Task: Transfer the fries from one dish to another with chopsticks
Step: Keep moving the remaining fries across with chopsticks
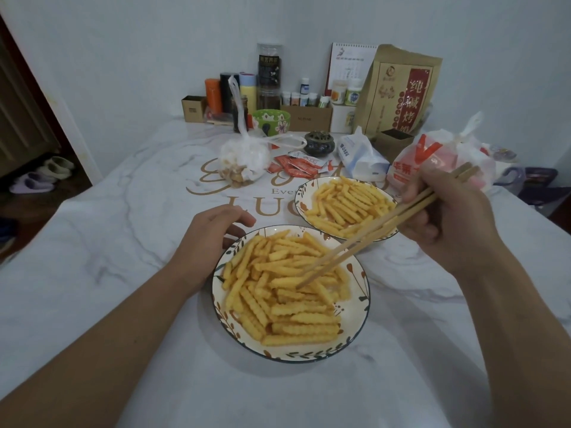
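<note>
Nearest the front edge of the white marble-patterned tabletop (pixel 92 273), a round white ceramic plate with a leaf-patterned rim (pixel 355 329) holds a heap of yellow crinkle-cut fries (pixel 278 304). The left hand (pixel 210 242) rests against this plate's left rim, its fingers (pixel 239 216) loosely curved along the far side of the rim and gripping nothing that can be seen. The right hand (pixel 448 217) hovers above the tabletop to the right of both dishes, its fingers curled round a pair of pale wooden chopsticks (pixel 364 239). The chopsticks slant down and to the left, their tips nearly together and resting among the fries near the middle of the near plate; whether a fry is pinched between them cannot be told. Just beyond, toward the right, a second matching leaf-rimmed plate (pixel 301 199) carries its own smaller layer of fries (pixel 346 205), and the chopstick shafts cross above its near rim. Farther back lie red sauce sachets (pixel 296 166), a knotted clear plastic bag of snacks (pixel 244 162), a small dark incense burner (pixel 319 143) and white carrier bags (pixel 448 156). Along the far edge, against the wall, stand a green flowered bowl (pixel 272 120), bottles and jars (pixel 244 91), cardboard boxes (pixel 307 118), a desk calendar (pixel 349 61) and a tall brown paper bag with red lettering (pixel 398 91).
</note>
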Demonstrator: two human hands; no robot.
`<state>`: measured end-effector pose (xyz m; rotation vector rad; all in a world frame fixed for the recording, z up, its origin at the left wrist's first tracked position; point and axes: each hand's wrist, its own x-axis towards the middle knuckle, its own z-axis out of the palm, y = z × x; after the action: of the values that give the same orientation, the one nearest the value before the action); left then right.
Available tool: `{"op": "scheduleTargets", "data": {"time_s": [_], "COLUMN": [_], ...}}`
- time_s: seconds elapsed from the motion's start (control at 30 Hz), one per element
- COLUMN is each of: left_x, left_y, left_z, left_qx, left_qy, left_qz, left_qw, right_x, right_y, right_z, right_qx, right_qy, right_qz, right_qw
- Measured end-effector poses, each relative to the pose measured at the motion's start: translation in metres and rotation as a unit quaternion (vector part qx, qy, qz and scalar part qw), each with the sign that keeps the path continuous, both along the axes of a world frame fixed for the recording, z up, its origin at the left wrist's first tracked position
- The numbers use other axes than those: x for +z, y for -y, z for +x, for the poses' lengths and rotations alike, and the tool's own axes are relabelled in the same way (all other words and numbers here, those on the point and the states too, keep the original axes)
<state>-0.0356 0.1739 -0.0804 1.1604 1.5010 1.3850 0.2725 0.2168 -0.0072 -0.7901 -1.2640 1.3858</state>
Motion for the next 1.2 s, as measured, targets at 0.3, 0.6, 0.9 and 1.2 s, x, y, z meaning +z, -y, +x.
{"op": "scheduleTargets", "data": {"time_s": [0.3,0.6,0.9,1.2], "left_x": [0.001,-0.001,0.0,0.0], "left_y": [0.0,0.0,0.001,0.0], "left_z": [0.003,0.002,0.001,0.0], "left_qx": [0.003,0.004,0.002,0.002], "left_qy": [0.012,0.018,0.018,0.019], "left_qz": [-0.008,-0.006,-0.012,-0.008], "left_qw": [1.0,1.0,1.0,1.0], "right_x": [-0.007,-0.024,-0.03,-0.029], "right_y": [-0.008,-0.01,-0.015,-0.02], "right_z": [0.001,-0.017,-0.013,-0.015], "right_qx": [-0.095,-0.231,-0.206,-0.283], "right_qy": [-0.052,0.112,0.159,0.017], "right_qz": [0.019,0.122,0.145,0.037], "right_qw": [0.994,0.959,0.954,0.958]}}
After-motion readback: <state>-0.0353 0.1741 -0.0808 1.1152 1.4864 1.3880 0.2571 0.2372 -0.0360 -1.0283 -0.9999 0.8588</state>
